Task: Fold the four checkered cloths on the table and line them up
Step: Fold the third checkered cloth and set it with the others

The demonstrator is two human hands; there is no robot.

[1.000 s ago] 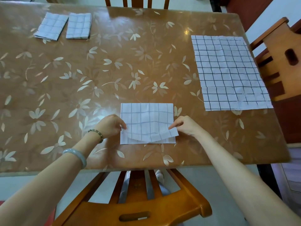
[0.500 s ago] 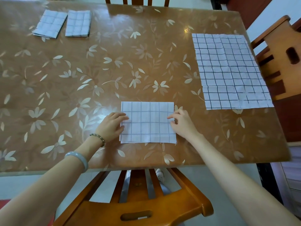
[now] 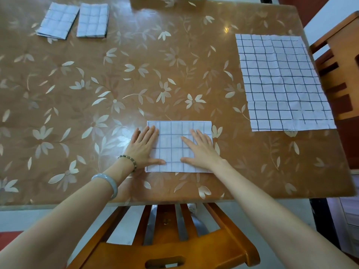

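Note:
A white checkered cloth (image 3: 175, 136), folded to a rectangle, lies flat near the table's front edge. My left hand (image 3: 143, 147) rests palm down on its left side with fingers spread. My right hand (image 3: 200, 148) presses flat on its right side, fingers apart. Two small folded checkered cloths (image 3: 58, 21) (image 3: 92, 20) lie side by side at the far left corner. A fourth checkered cloth (image 3: 281, 82) lies spread out unfolded at the right side of the table.
The brown table (image 3: 116, 84) has a glossy leaf-patterned top. A wooden chair (image 3: 174, 247) stands under the front edge below my arms. Another wooden chair (image 3: 342, 61) stands at the right edge, close to the unfolded cloth.
The lifted front flap of the near cloth has been laid down. Both hands moved from pinching its lower corners to lying flat on top of it.

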